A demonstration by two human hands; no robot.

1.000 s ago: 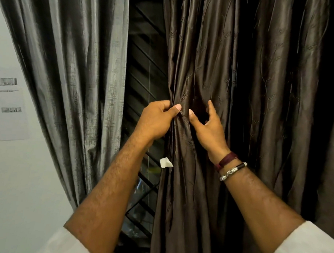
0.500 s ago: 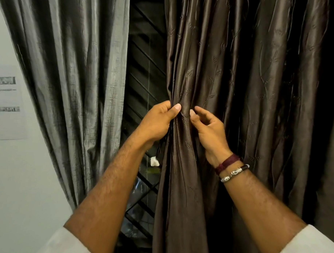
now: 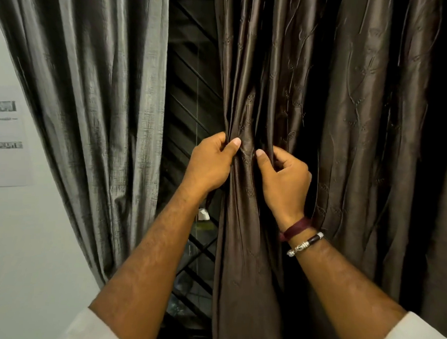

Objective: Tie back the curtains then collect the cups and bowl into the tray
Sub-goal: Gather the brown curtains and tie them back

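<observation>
A dark brown embroidered curtain [image 3: 345, 123] hangs on the right, its left edge bunched into a narrow fold. My left hand [image 3: 210, 166] grips that edge from the left, thumb on the cloth. My right hand [image 3: 283, 179] clutches gathered folds just to the right of it, fingers curled in. A grey shiny curtain [image 3: 93, 101] hangs on the left, apart from both hands. No cups, bowl or tray are in view.
Between the two curtains a dark window with a metal grille [image 3: 192, 92] shows. A small white tag [image 3: 203, 214] hangs below my left wrist. A white wall [image 3: 25, 238] with a paper notice [image 3: 9, 136] lies at the left.
My right hand's fingers have closed from spread to curled, gathering more brown fabric. The left hand has kept its hold at the curtain edge.
</observation>
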